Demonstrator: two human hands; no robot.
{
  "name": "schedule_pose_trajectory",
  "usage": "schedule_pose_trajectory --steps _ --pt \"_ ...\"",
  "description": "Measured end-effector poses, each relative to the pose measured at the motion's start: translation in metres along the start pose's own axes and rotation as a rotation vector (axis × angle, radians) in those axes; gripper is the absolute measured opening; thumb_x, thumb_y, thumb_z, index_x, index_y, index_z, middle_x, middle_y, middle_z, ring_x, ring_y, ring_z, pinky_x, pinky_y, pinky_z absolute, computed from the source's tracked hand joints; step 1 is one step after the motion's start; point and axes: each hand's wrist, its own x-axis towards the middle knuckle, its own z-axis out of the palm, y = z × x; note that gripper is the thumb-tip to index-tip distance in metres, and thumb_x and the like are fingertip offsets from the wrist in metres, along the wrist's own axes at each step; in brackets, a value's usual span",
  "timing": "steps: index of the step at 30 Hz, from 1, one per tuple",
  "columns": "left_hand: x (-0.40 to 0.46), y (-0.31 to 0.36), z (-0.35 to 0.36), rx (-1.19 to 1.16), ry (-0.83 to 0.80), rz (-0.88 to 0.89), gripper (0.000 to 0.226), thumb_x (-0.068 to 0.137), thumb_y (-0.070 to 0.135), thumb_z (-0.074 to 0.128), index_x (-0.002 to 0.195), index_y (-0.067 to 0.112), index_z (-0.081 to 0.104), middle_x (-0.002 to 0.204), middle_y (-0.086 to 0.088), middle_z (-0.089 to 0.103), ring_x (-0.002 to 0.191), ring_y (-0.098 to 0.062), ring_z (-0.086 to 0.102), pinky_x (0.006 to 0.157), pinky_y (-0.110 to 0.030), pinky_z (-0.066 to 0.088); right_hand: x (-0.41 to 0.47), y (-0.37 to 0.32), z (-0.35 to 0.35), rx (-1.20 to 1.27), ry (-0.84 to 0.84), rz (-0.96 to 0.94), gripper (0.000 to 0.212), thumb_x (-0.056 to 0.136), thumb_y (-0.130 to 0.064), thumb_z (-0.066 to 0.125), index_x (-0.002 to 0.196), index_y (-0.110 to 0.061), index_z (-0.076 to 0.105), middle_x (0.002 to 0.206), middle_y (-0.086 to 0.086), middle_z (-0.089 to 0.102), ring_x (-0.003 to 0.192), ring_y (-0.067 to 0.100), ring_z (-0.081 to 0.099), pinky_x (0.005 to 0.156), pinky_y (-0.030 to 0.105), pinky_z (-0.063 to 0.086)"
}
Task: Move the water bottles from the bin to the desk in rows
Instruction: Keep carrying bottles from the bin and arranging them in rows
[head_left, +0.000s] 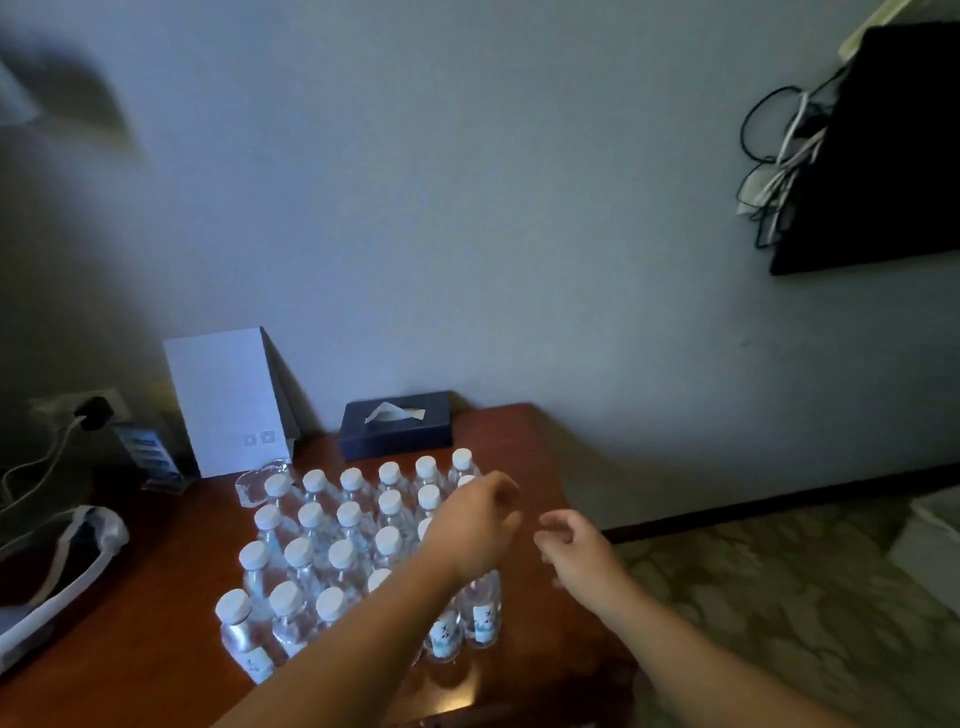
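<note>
At the near edge of the bench (171, 613) our two forearms reach in from below. Left hand (470, 530) hangs over the right side of the bottles (332, 540), fingers loosely curled, nothing in it. Right hand (574, 553) is just beside it, off the right end of the block, fingers relaxed and parted, also holding nothing. Both are blurred, so finger detail is poor.

Bottles stand upright, white caps up, packed in close rows. Four rows show; the left arm hides part of the right columns, so we cannot count them. We do not see the bin, nor whether any bottles remain in it.

Risks, as we judge them:
- The left wrist sits low above the caps; a careless sweep could knock one bottle and topple its neighbours, since they stand nearly touching.
- The two nearest right bottles are close to the bench's right edge; a nudge could send them to the floor.
- A new bottle pushed in tight could shove a row out of line.

Farther back, a dark tissue box (396, 426) and a white card (228, 400) stand against the wall, leaving little spare room behind the last row.
</note>
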Motion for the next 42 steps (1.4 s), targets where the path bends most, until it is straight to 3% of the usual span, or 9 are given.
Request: schedule_pose_trajectory --steps 2,7,14,18,21,24,27,32,42 --pt "0.009 0.023 0.005 -0.057 0.009 0.065 0.024 0.095 0.026 0.064 0.118 0.034 0.060 0.112 0.015 0.065 0.096 0.000 0.061 0.080 -0.011 0.048 -0.003 -0.011 -0.023 0.036 0.066 -0.005 0.014 0.094 -0.030 0.061 0.107 -0.034 0.059 0.100 -0.010 0.067 0.088 0.009 0.066 0.078 0.034 0.057" --pt "0.028 0.086 0.035 -0.111 -0.094 0.185 0.024 0.093 0.021 0.060 0.116 0.025 0.064 0.105 0.009 0.068 0.094 -0.008 0.065 0.088 -0.031 0.054 -0.020 -0.017 -0.096 0.135 0.189 -0.016 0.009 0.097 -0.021 0.057 0.097 -0.029 0.061 0.089 -0.003 0.068 0.076 0.015 0.067 0.047 0.023 0.049" --pt "0.066 0.204 0.119 -0.206 -0.191 0.245 0.020 0.088 0.012 0.062 0.093 0.031 0.061 0.086 0.010 0.069 0.077 -0.006 0.064 0.069 -0.013 0.045 -0.044 0.024 -0.237 0.221 0.386 0.025 0.010 0.095 -0.009 0.060 0.104 -0.014 0.063 0.076 0.000 0.062 0.056 0.006 0.059 0.045 0.014 0.043" --pt "0.088 0.288 0.185 -0.278 -0.258 0.249 0.022 0.088 0.015 0.061 0.085 0.037 0.060 0.075 0.014 0.066 0.064 0.008 0.059 0.058 -0.006 0.040 -0.057 0.056 -0.343 0.237 0.537 0.060 0.009 0.096 -0.009 0.059 0.101 -0.014 0.064 0.075 0.002 0.063 0.055 0.007 0.058 0.043 0.013 0.042" --pt "0.098 0.346 0.237 -0.290 -0.301 0.245 0.018 0.087 0.020 0.061 0.085 0.037 0.061 0.070 0.016 0.066 0.065 0.012 0.059 0.054 -0.005 0.041 -0.063 0.083 -0.420 0.214 0.613 0.095 0.009 0.096 -0.013 0.061 0.095 -0.022 0.065 0.085 0.003 0.068 0.062 0.010 0.062 0.048 0.013 0.044" --pt "0.113 0.412 0.282 -0.319 -0.340 0.271 0.015 0.083 0.027 0.060 0.085 0.042 0.061 0.070 0.023 0.067 0.062 0.007 0.060 0.051 -0.008 0.041 -0.070 0.109 -0.494 0.213 0.688 0.108 0.012 0.094 -0.016 0.063 0.088 -0.026 0.066 0.073 -0.002 0.067 0.054 0.002 0.061 0.048 0.014 0.045" --pt "0.131 0.475 0.323 -0.349 -0.347 0.302 0.015 0.085 0.026 0.061 0.087 0.040 0.062 0.069 0.014 0.068 0.060 0.004 0.061 0.051 -0.011 0.041 -0.078 0.131 -0.564 0.233 0.755 0.124 0.013 0.092 -0.014 0.064 0.084 -0.023 0.065 0.075 0.001 0.067 0.062 0.014 0.062 0.060 0.025 0.049" --pt "0.148 0.539 0.389 -0.341 -0.406 0.357 0.015 0.090 0.020 0.064 0.089 0.035 0.063 0.073 0.010 0.067 0.059 0.007 0.060 0.049 -0.008 0.040 -0.088 0.170 -0.649 0.281 0.849 0.182 0.013 0.095 -0.012 0.061 0.085 -0.018 0.066 0.076 0.003 0.066 0.053 0.013 0.058 0.042 0.018 0.044" --pt "0.265 0.618 0.514 -0.315 -0.508 0.360 0.014 0.091 0.023 0.062 0.086 0.036 0.062 0.076 0.009 0.067 0.058 0.008 0.060 0.047 -0.010 0.038 -0.005 0.231 -0.789 0.306 0.899 0.272 0.012 0.095 -0.019 0.060 0.086 -0.020 0.068 0.077 0.003 0.067 0.058 0.011 0.060 0.042 0.019 0.041"
